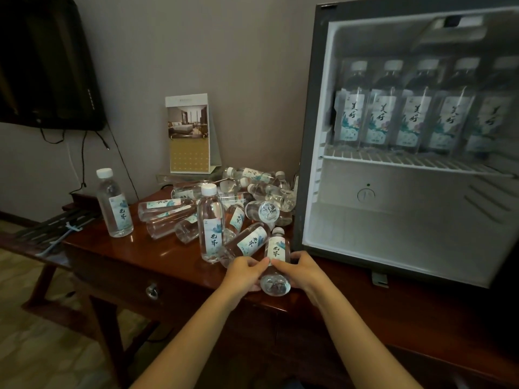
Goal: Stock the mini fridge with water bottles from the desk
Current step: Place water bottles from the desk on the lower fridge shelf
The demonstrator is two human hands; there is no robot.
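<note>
A clear water bottle (pixel 276 255) with a white cap lies on the dark wooden desk (pixel 157 265), base toward me. My left hand (pixel 244 272) grips its left side and my right hand (pixel 304 269) grips its right side. Behind it lies a heap of several more bottles (pixel 252 203). Two bottles stand upright, one (pixel 210 223) by the heap and one (pixel 114 203) at the desk's left. The mini fridge (pixel 311 136) stands open on the right; its wire shelf (pixel 393 161) carries a row of several upright bottles (pixel 382 108). The lower compartment (pixel 379 226) holds nothing.
A standing calendar card (pixel 189 133) sits behind the heap against the wall. A dark TV (pixel 47 63) hangs at the upper left with cables trailing down. A luggage rack (pixel 42 234) stands left of the desk. The desk drawer has a metal pull (pixel 151 290).
</note>
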